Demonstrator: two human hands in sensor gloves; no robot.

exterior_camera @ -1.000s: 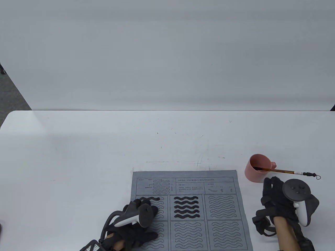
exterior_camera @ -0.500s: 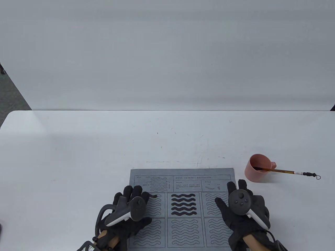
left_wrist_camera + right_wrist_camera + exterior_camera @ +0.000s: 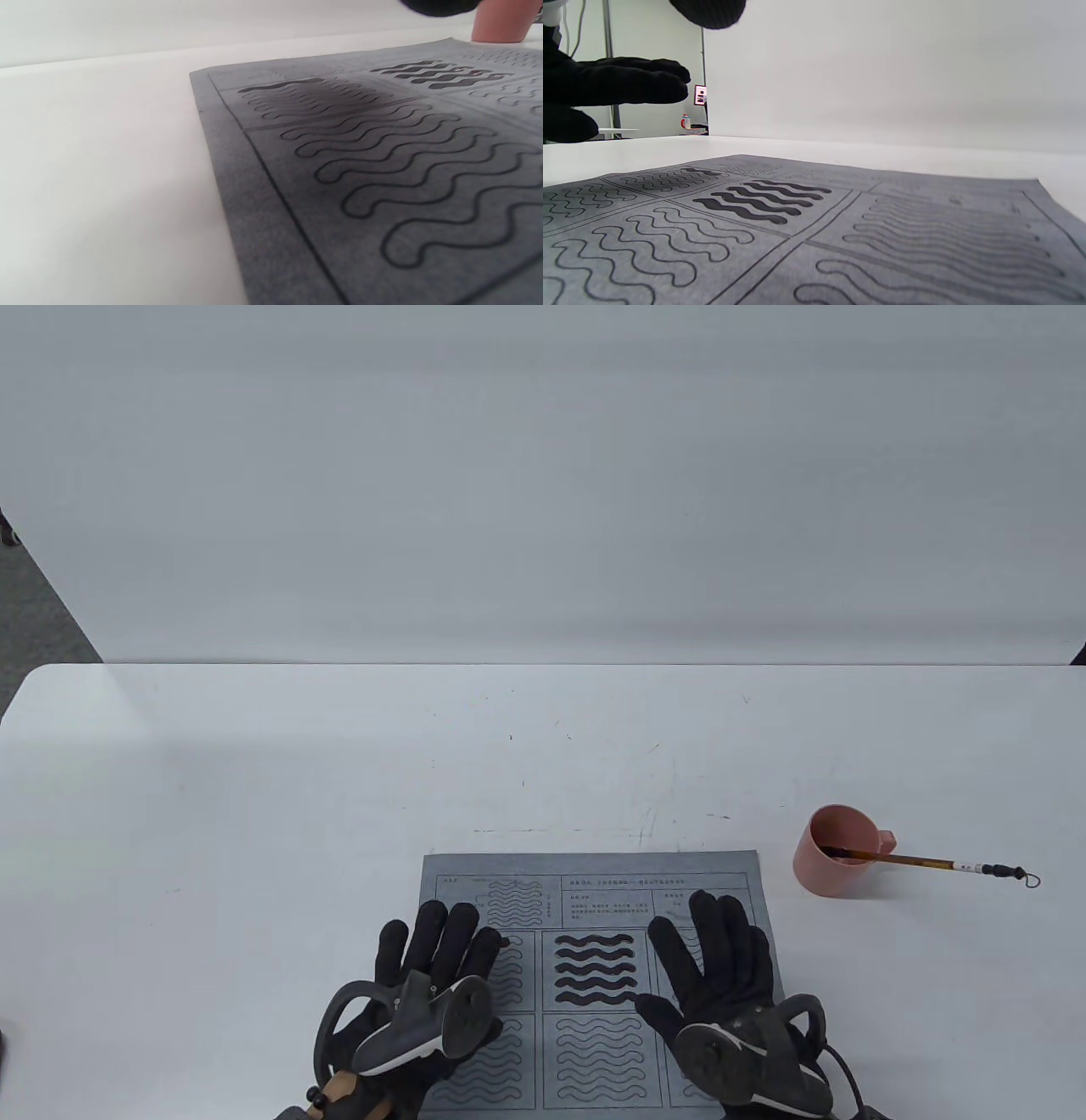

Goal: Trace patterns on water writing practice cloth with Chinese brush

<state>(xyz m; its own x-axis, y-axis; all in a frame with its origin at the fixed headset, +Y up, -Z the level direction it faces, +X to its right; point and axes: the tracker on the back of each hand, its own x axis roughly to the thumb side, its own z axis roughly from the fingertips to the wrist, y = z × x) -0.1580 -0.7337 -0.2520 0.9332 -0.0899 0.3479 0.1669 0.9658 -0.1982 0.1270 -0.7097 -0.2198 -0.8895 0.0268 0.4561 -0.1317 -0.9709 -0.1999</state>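
Observation:
The grey practice cloth (image 3: 594,872) lies at the table's front edge, printed with panels of wavy outlines. The top middle panel (image 3: 596,971) is filled in dark, and one dark stroke shows in the top left panel (image 3: 280,86). My left hand (image 3: 437,950) is spread flat over the cloth's left panels, and my right hand (image 3: 717,954) is spread flat over its right panels. Both are empty; in the right wrist view the left hand (image 3: 619,87) seems just above the cloth. The brush (image 3: 925,863) rests with its tip in the pink cup (image 3: 827,857), right of the cloth.
The brush handle sticks out to the right of the cup, ending in a small cord loop (image 3: 1022,876). The white table (image 3: 339,780) stretches back to a white wall. The cloth also fills the right wrist view (image 3: 840,237).
My right hand left the cup area, moved left and settled spread over the cloth's right side. My left hand opened flat. The cloth shifted slightly left and up.

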